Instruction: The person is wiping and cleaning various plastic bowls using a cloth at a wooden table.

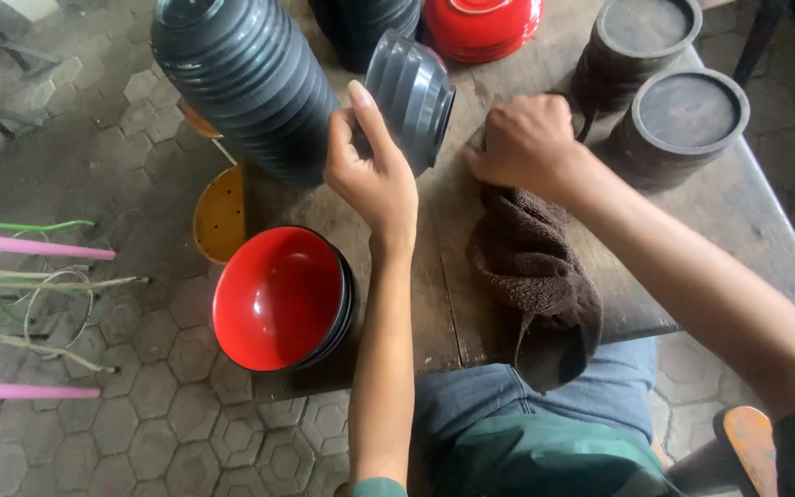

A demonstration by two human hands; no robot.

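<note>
My left hand [372,164] grips a dark grey ribbed bowl [414,94] tilted on its side above the wooden table [747,221]. My right hand [524,140] rests closed on a brown cloth [534,276] that trails over the table's near edge onto my lap. A small stack of bowls, red inside and black outside [280,296], sits at the table's near left corner. A tall stack of dark grey bowls [248,78] lies tilted just left of my left hand.
Two dark round lidded containers [683,124] stand at the back right, and a red bowl [482,26] sits at the back. A yellow stool [221,213] stands left of the table on hexagon paving. Pink and green rods [29,247] lie at the far left.
</note>
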